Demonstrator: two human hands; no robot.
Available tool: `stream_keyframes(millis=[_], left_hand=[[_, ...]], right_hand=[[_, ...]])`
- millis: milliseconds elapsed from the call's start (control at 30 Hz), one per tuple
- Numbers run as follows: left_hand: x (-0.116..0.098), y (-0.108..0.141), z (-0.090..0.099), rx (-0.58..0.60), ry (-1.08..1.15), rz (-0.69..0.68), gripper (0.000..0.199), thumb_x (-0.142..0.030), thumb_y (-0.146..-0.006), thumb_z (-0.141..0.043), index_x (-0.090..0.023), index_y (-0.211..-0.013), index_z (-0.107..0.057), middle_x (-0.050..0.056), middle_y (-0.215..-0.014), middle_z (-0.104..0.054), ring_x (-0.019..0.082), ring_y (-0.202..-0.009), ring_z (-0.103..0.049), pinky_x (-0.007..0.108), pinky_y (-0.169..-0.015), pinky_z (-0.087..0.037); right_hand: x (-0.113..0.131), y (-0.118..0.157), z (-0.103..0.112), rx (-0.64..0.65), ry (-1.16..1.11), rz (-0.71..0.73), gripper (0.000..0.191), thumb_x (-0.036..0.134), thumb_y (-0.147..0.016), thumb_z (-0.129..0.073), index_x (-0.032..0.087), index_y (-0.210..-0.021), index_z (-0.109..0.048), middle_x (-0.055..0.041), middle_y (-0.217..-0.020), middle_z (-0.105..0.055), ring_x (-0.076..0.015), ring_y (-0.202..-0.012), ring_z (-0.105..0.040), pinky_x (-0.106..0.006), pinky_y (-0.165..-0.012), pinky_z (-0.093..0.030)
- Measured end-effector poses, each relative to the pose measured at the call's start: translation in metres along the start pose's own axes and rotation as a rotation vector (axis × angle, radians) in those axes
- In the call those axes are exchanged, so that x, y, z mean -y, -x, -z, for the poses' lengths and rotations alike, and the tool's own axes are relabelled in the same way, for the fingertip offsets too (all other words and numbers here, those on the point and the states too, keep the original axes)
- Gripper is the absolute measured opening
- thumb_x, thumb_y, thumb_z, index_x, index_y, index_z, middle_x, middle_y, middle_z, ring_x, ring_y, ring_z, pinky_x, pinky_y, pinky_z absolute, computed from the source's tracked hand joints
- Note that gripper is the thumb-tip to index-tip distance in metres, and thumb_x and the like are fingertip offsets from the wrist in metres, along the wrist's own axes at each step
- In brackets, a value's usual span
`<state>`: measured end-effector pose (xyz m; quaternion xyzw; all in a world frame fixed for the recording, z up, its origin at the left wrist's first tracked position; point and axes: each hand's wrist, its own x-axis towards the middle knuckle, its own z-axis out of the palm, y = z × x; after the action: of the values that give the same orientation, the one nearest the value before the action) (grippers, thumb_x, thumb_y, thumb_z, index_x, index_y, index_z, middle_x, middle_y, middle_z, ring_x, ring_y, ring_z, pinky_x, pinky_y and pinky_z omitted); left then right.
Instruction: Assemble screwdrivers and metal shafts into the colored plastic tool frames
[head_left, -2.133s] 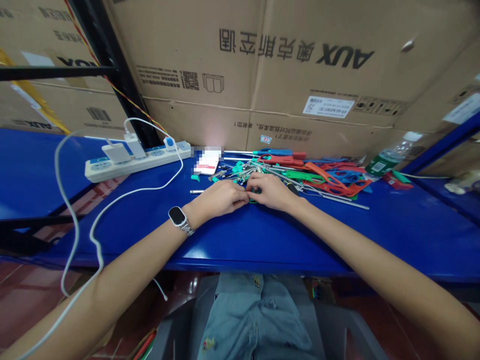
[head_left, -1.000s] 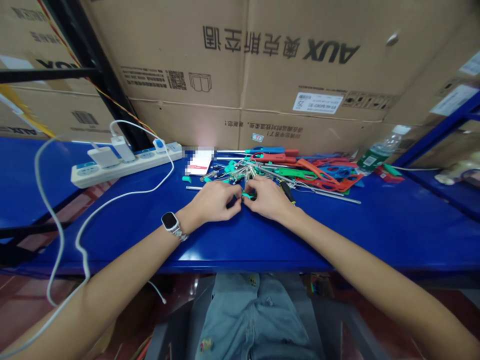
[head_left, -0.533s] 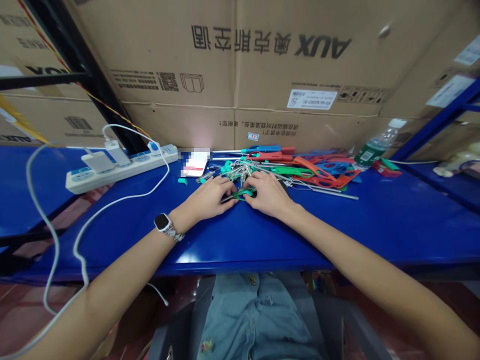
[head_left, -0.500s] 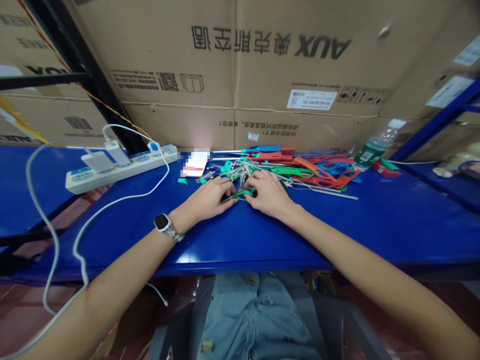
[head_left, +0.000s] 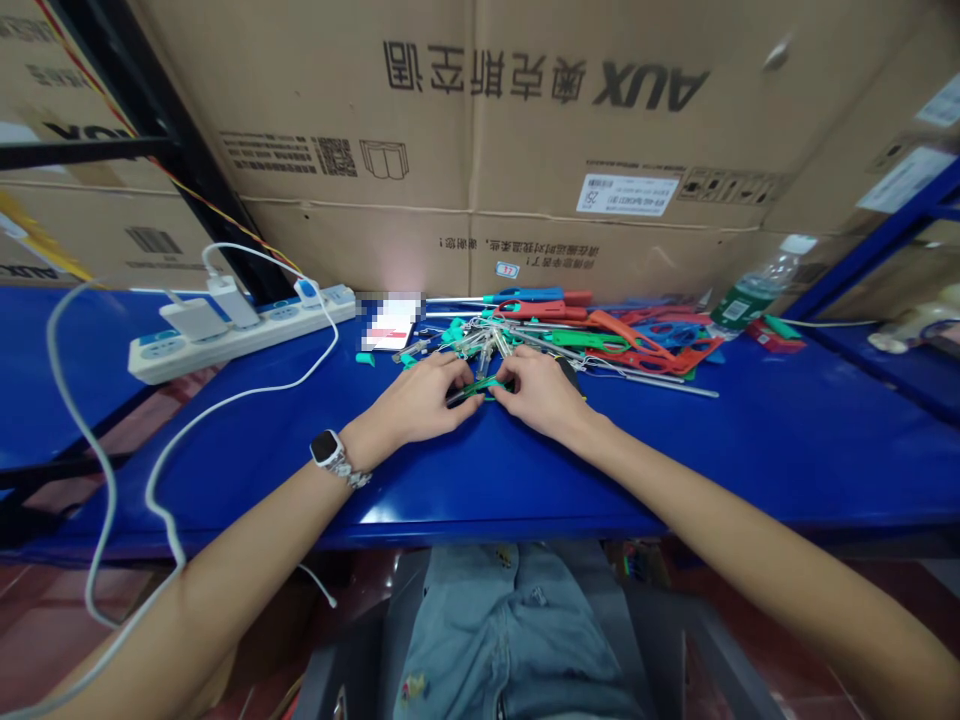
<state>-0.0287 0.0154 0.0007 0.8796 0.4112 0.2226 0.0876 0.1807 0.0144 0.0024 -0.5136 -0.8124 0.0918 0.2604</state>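
My left hand (head_left: pixel 429 396) is closed, with thumb and fingers pinching the left end of a small green plastic piece (head_left: pixel 489 384). It looks like part of a lighter handle, with something dark at its left end. My right hand (head_left: pixel 541 388) grips the other end between thumb and fingertips. The piece is held low over the blue table (head_left: pixel 480 480), and the fingers hide much of it. Right behind the hands lies a heap of metal rods and small turquoise parts (head_left: pixel 480 335). A dark object with a yellow edge (head_left: pixel 571 376) shows partly beside my right hand.
Red long lighter handles (head_left: pixel 637 335) and a green one (head_left: pixel 589 342) are piled to the right, near a green-labelled bottle (head_left: pixel 754 290). A phone (head_left: pixel 394 325) lies at left. A power strip (head_left: pixel 247 335) trails a white cable. A large cardboard box (head_left: pixel 480 120) stands behind.
The green piece has turned slightly between my fingers, and my left thumb has shifted a little to the right. Both hands stay in nearly the same place; the view has tilted slightly.
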Motion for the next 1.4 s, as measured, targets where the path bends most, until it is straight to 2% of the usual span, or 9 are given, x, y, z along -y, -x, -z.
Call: stream_keyframes(millis=[67,267,567,1033,1400], left_hand=[[-0.001,-0.001,-0.004,-0.015,0.01,0.02,0.022,-0.041,-0.093,-0.06,-0.019,-0.097,-0.063,0.009,-0.096,-0.066,0.026,-0.091,-0.062,0.039,-0.078,-0.05],[0.0,-0.002,-0.013,-0.021,0.072,0.066,0.009,-0.029,-0.091,-0.06,-0.02,-0.091,-0.059,0.007,-0.092,-0.064,0.025,-0.091,-0.061,0.038,-0.076,-0.049],[-0.011,-0.002,-0.005,0.018,-0.094,0.098,0.009,-0.03,-0.093,-0.059,-0.021,-0.093,-0.058,0.006,-0.095,-0.065,0.027,-0.095,-0.061,0.04,-0.078,-0.048],[-0.01,-0.002,-0.006,0.015,-0.117,0.102,0.01,-0.031,-0.094,-0.058,-0.021,-0.092,-0.059,0.006,-0.094,-0.065,0.027,-0.094,-0.061,0.039,-0.077,-0.047],[-0.008,-0.001,-0.007,0.002,-0.138,0.079,0.011,-0.032,-0.095,-0.056,-0.022,-0.092,-0.059,0.006,-0.093,-0.064,0.027,-0.092,-0.061,0.039,-0.075,-0.048]], right_hand=[[-0.001,-0.001,-0.001,0.0,-0.026,0.007,0.007,0.012,-0.084,-0.074,0.016,-0.079,-0.071,-0.0036,-0.086,-0.062,-0.0148,-0.074,-0.055,-0.031,-0.072,-0.041],[0.001,-0.003,0.002,0.016,-0.043,0.0,0.009,0.012,-0.083,-0.077,0.015,-0.077,-0.071,-0.0019,-0.084,-0.06,-0.0129,-0.071,-0.053,-0.029,-0.071,-0.041],[0.0,0.0,0.001,0.006,-0.057,0.006,0.005,0.011,-0.085,-0.075,0.014,-0.082,-0.072,-0.0026,-0.088,-0.062,-0.0122,-0.07,-0.055,-0.029,-0.072,-0.043],[-0.002,0.001,-0.003,-0.02,-0.037,-0.003,0.004,0.013,-0.086,-0.074,0.016,-0.084,-0.072,-0.003,-0.088,-0.063,-0.0143,-0.074,-0.055,-0.031,-0.074,-0.043],[0.004,0.0,0.002,0.021,0.055,0.004,0.004,0.014,-0.089,-0.071,0.015,-0.085,-0.071,-0.0058,-0.091,-0.064,-0.0169,-0.079,-0.058,-0.031,-0.075,-0.043]])
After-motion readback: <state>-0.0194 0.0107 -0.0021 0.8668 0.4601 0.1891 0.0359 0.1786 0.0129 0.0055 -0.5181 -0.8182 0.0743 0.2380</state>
